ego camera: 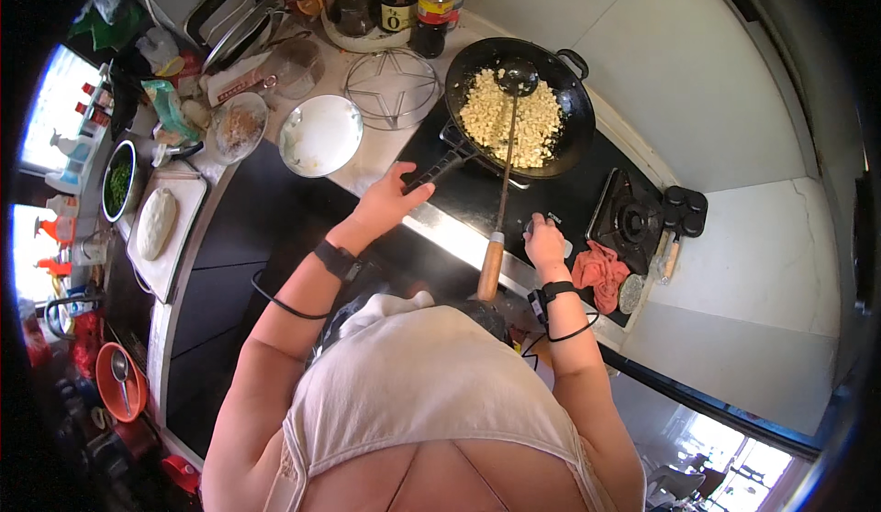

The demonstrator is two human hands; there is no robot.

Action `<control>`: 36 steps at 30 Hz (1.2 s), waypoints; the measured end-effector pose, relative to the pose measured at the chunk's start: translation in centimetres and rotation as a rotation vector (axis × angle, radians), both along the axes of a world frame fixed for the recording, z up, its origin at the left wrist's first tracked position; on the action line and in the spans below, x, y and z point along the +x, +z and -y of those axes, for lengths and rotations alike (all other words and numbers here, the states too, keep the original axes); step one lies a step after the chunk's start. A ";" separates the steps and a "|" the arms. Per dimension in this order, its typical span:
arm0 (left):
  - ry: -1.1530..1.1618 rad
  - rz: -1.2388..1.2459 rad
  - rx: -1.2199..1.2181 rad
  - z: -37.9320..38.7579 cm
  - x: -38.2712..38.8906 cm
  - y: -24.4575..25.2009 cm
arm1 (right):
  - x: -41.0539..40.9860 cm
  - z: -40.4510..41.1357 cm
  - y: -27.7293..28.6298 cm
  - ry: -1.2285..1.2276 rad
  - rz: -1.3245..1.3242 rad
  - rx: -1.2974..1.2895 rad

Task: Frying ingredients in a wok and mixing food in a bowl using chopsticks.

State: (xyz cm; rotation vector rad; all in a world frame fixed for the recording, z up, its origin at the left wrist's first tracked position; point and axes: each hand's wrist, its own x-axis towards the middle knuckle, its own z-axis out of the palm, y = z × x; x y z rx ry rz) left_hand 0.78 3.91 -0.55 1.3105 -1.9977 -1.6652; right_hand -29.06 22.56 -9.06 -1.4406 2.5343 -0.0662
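Note:
A black wok (578, 120) sits over the left side of the stove, with pale yellow diced food (485, 116) in it. The bowl of a long-handled metal ladle (506, 188) rests in the wok, its wooden grip sticking out past the stove's front edge, touched by neither hand. My left hand (394, 199) is at the end of the wok's handle (447, 168), thumb and fingers apart; the handle lies between them. At the stove's front, my right hand (544, 240) has its fingertips on a control knob (528, 226), partly hidden by the fingers.
A white plate (321, 136) and a wire rack (392, 89) lie left of the wok. Bottles (437, 13) stand behind. Right are a second burner (630, 219), a red cloth (601, 274) and a small molded pan (685, 210). Dough (157, 224) lies on a board at far left.

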 end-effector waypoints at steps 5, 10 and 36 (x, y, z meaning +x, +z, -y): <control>0.089 -0.160 -0.175 0.7 1.9 -0.3 | 0.7 -2.2 1.0 0.011 0.144 -0.089; 0.062 -0.373 -0.011 2.1 7.6 0.7 | -0.9 -9.7 0.4 -0.241 0.208 -0.258; 0.416 -0.453 0.120 5.2 47.9 3.2 | 41.3 27.2 38.8 0.500 0.562 -1.351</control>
